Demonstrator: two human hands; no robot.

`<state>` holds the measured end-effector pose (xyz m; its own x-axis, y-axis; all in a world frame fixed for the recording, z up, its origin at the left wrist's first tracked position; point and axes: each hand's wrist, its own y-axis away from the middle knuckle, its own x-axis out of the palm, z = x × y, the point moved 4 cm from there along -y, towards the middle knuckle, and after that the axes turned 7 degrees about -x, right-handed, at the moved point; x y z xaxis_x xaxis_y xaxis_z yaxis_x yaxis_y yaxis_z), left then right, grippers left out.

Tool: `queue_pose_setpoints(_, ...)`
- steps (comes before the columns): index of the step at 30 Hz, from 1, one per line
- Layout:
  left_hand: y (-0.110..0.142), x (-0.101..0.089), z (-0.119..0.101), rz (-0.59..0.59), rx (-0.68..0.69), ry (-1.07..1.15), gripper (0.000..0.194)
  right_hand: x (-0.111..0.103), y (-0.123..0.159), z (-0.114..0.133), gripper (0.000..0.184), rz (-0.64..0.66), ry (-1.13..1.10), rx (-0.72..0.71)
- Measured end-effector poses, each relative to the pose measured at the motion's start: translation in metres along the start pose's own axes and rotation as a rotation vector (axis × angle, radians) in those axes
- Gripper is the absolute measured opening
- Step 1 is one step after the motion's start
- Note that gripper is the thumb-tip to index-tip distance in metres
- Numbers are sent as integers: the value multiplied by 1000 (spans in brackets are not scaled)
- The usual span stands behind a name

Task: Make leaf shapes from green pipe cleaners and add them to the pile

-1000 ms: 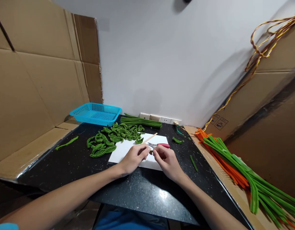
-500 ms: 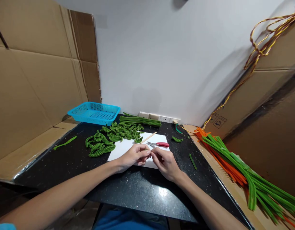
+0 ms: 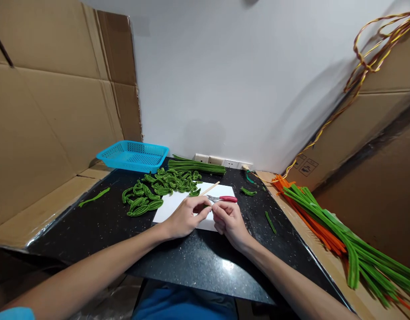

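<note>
My left hand (image 3: 186,217) and my right hand (image 3: 229,222) meet fingertip to fingertip over a white sheet (image 3: 173,205) on the black table (image 3: 191,262). Both pinch something small between them; I cannot make out what it is. Just beyond my fingers lie red-handled scissors (image 3: 225,198) and a thin wooden stick (image 3: 209,188). A heap of folded green pipe-cleaner pieces (image 3: 158,189) lies left of the sheet.
A blue plastic basket (image 3: 133,156) stands at the back left. Straight green pipe cleaners (image 3: 194,166) lie by the wall sockets. Long green and orange pipe cleaners (image 3: 328,226) lie on cardboard at the right. Stray green bits (image 3: 93,197) dot the table. Cardboard walls stand left and right.
Both hands stay together over the sheet, with small finger shifts. The view has moved slightly.
</note>
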<state>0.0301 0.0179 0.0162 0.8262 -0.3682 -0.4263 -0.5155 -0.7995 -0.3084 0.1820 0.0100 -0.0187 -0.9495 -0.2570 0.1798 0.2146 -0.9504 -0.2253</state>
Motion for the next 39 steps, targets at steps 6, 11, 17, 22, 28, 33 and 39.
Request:
queue_pose_setpoints(6,0,1,0,-82,123,-143,21,0,-7,-2,50,20,-121,83)
queue_pose_setpoints(11,-5,3,14,-98,-103,44,34,-13,-14,11,49,-1,218,-151)
queue_pose_setpoints(17,-6,13,24,37,-202,298,42,-16,-12,17,46,20,279,-180)
queue_pose_setpoints(22,-7,13,25,9,-184,317,40,-12,-13,13,51,77,292,-149)
queue_pose_setpoints(28,-7,12,23,42,-169,250,37,-11,-12,13,49,110,396,-181)
queue_pose_setpoints(33,-9,14,26,52,-174,163,33,-11,-7,20,40,97,818,-450)
queue_pose_setpoints(39,-6,20,22,56,-157,60,30,-13,-6,20,33,167,1026,-546)
